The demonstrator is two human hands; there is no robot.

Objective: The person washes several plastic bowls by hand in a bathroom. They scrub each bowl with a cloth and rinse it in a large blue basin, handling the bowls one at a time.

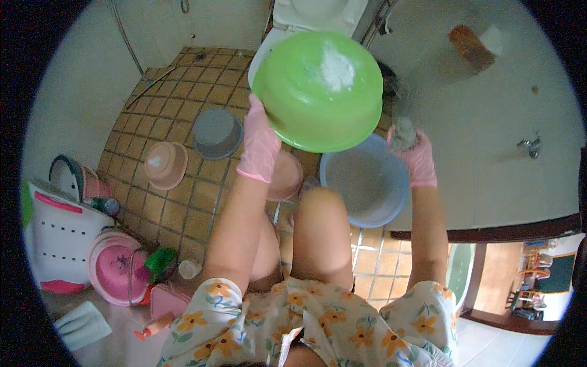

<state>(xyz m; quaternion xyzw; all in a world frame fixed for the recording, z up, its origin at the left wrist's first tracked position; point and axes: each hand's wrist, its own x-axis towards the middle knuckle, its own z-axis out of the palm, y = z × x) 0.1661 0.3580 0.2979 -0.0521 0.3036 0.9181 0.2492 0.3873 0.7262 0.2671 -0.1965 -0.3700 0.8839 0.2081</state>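
Note:
A green plastic basin (316, 105) is tipped up in front of me with its underside facing me. A patch of white powder or paste (338, 72) sits on its base. My left hand (259, 142), in a pink glove, grips the basin's rim at the lower left. Held in my gloved right hand (418, 156) is a greyish scrubbing pad or cloth (404, 134), apart from the basin on its right. Below both hands stands a blue basin (367, 183) holding cloudy water. Part of a pink basin (285, 176) shows beside my knee.
On the tiled floor to the left lie a grey-blue basin (217, 133) and an upturned peach basin (166, 165) with a white patch. A toilet (316, 18) stands ahead. At far left are a white tub (69, 229) and a pink bucket (117, 268). A tap (529, 146) juts from the right wall.

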